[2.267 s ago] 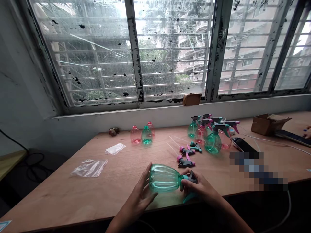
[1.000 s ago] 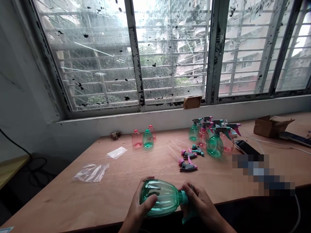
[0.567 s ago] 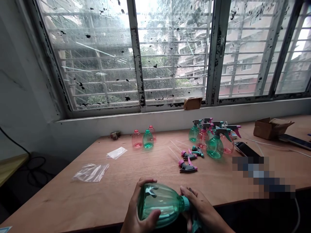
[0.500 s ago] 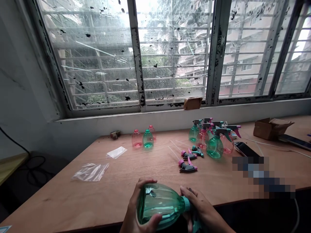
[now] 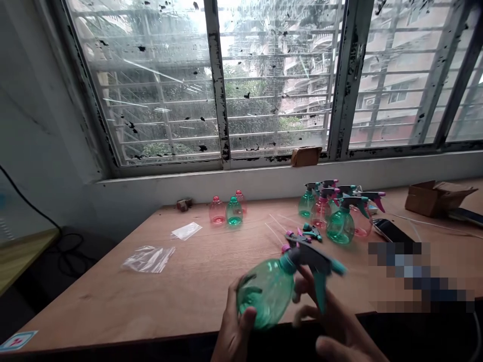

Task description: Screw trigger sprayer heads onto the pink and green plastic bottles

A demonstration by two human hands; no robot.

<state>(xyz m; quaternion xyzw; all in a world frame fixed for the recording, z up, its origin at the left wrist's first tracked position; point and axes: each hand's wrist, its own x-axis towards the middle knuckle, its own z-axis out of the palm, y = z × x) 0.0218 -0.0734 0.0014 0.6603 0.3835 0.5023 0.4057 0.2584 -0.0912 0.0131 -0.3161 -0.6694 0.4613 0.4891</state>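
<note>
A clear green spray bottle (image 5: 266, 294) with a grey and teal trigger head (image 5: 311, 261) tilts to the right above the table's front edge. Around its base wraps my left hand (image 5: 236, 322), thumb on the near side. Behind and below the trigger is my right hand (image 5: 335, 327), fingers apart and somewhat blurred, with no grip on the bottle. Just beyond the trigger head lie loose spray heads (image 5: 312, 233) with thin tubes, some pink and grey, one teal, partly hidden by the held bottle.
Finished-looking spray bottles (image 5: 340, 226) stand in a group at the right, near a phone (image 5: 396, 235) and an open cardboard box (image 5: 433, 201). Headless red and green bottles (image 5: 234, 213) stand at the back. Plastic bags (image 5: 149, 259) lie left on the wooden table (image 5: 151, 306).
The bottle has turned from lying sideways to a more upright tilt, its trigger head now showing. My right hand has let go of the bottle's neck and opened. The view has shifted slightly.
</note>
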